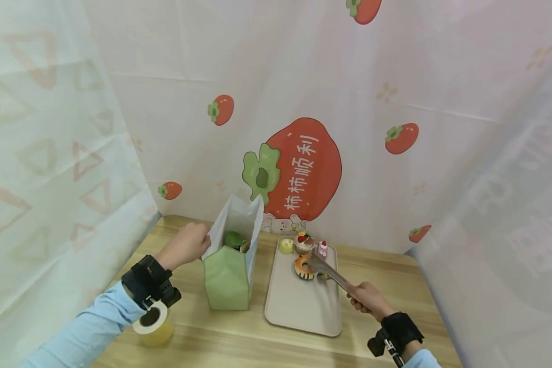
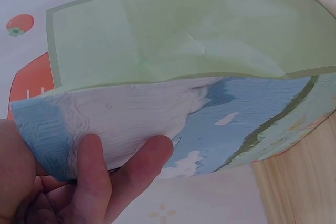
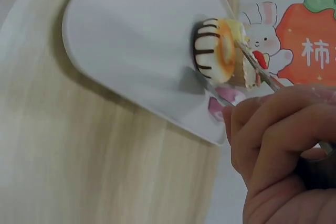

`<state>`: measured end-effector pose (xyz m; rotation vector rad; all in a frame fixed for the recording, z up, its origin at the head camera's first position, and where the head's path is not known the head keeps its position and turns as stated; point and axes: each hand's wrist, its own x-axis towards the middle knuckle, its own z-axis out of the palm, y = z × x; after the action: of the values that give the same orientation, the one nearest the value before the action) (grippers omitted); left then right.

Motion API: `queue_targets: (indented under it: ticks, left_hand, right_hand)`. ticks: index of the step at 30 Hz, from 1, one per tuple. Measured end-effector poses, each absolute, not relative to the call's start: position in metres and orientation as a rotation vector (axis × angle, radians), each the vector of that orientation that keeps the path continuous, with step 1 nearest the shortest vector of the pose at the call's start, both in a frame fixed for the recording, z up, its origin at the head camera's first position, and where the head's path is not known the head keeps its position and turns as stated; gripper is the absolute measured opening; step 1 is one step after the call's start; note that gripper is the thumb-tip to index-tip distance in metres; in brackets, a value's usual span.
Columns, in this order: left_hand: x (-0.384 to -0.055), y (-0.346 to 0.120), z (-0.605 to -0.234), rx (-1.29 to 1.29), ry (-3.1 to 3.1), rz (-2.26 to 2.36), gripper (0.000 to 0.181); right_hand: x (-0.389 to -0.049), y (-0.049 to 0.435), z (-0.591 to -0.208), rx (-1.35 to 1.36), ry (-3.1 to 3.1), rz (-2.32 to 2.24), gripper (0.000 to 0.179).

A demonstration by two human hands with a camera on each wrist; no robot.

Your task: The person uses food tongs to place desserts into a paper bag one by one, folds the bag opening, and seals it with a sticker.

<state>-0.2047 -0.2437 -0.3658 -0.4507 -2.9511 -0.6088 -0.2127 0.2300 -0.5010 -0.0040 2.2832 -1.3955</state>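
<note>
My left hand (image 1: 186,245) grips the upper left edge of a paper bag (image 1: 227,286) standing upright on the table. In the left wrist view its fingers (image 2: 93,177) lie against the bag's printed side (image 2: 210,124). Something green (image 1: 233,239) shows inside the open mouth. My right hand (image 1: 370,299) holds metal tongs (image 1: 333,273) by the handle. Their two arms are spread at a toy donut (image 1: 303,268) with orange icing and dark stripes, on a pale tray (image 1: 299,312). In the right wrist view, one tong arm (image 3: 257,66) overlaps the donut's edge (image 3: 210,51).
At the tray's far end sit a yellow round sweet (image 1: 285,246), a fruit-topped cupcake (image 1: 303,245) and a pink cake piece (image 1: 322,248). A roll of yellow tape (image 1: 158,329) stands by the left forearm. Printed cloth (image 1: 441,168) hangs behind the wooden table (image 1: 221,337).
</note>
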Motion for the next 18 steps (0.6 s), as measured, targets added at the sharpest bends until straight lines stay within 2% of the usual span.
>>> queue_targets:
  ticks: [10,18]
  left_hand:
    - [-0.203,-0.242,-0.364,-0.462,-2.950,-0.621,0.020]
    - [-0.206,-0.242,-0.364,-0.484,-2.938,-0.580,0.026]
  right_hand:
    - [-0.204,0.222,-0.531,0.173,2.282,-1.542,0.033]
    - [-0.201,0.236,-0.535,0.115,2.114,-1.679,0.032]
